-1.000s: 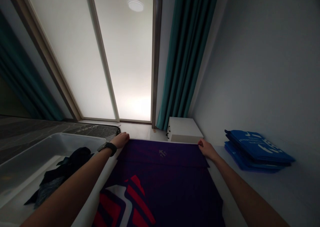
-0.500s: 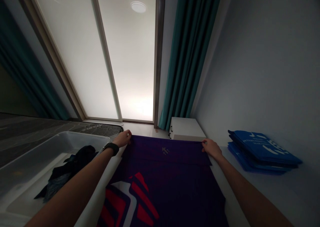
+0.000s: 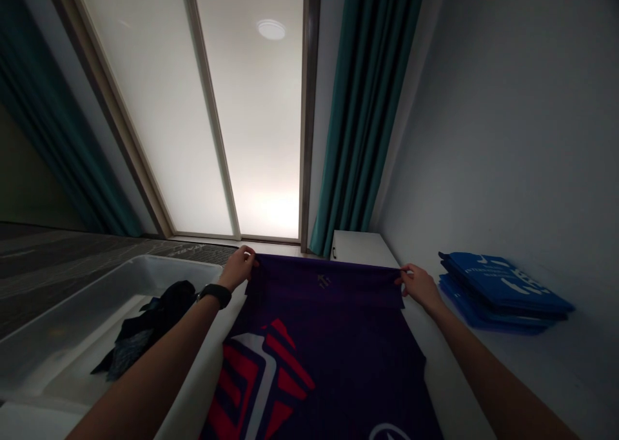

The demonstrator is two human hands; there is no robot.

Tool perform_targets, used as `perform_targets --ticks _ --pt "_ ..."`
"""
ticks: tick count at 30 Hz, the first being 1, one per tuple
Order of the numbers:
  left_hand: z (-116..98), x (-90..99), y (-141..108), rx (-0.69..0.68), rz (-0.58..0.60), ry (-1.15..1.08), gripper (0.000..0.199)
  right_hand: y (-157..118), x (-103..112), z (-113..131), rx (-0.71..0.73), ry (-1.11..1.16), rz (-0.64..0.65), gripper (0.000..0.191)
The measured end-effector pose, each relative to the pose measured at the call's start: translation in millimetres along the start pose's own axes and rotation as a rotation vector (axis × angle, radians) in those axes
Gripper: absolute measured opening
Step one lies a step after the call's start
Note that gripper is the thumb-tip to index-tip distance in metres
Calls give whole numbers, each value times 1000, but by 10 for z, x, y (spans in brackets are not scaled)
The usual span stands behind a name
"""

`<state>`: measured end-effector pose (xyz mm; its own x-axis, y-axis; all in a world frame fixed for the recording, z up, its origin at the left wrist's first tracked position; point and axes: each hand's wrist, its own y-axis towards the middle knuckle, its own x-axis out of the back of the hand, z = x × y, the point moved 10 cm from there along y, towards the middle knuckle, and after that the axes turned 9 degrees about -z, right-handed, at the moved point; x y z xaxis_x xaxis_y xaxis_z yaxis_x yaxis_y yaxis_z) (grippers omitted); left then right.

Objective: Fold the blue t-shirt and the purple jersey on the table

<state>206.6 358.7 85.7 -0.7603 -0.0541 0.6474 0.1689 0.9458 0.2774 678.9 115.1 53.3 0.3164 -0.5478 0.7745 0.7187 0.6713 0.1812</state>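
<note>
A dark purple shirt (image 3: 358,350) with a red and white print stretches between my two hands over a white surface. Its far edge is pulled straight, with a small logo just below that edge. My left hand (image 3: 239,267), with a dark watch (image 3: 216,295) on the wrist, pinches the shirt's far left corner. At the far right corner, my right hand (image 3: 418,286) pinches the cloth between thumb and fingers. The near part of the shirt runs out of view at the bottom.
To the left stands a translucent plastic bin (image 3: 159,264) with dark crumpled clothes (image 3: 149,324) inside. Stacked blue bags (image 3: 503,291) with white lettering lie at the right by the wall. Beyond the shirt are a small white cabinet (image 3: 362,246), a teal curtain (image 3: 367,124) and frosted sliding doors (image 3: 261,137).
Both hands still grip the shirt's corners and have shifted slightly right in view. More of the shirt's near part shows, including a round white print at the bottom.
</note>
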Motion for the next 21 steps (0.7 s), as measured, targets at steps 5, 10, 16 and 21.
perform_targets --ticks 5,10,16,21 --pt "-50 151 -244 -21 -27 -119 14 -234 84 -51 2 101 13 15" --pt "-100 330 -462 -20 -38 -159 17 -450 225 -31 -10 245 5 20" --pt "33 476 -904 4 -21 -182 33 -804 334 -137 -5 321 -16 25" --pt "358 403 -1373 26 94 -162 42 -1203 185 -420 7 328 25 29"
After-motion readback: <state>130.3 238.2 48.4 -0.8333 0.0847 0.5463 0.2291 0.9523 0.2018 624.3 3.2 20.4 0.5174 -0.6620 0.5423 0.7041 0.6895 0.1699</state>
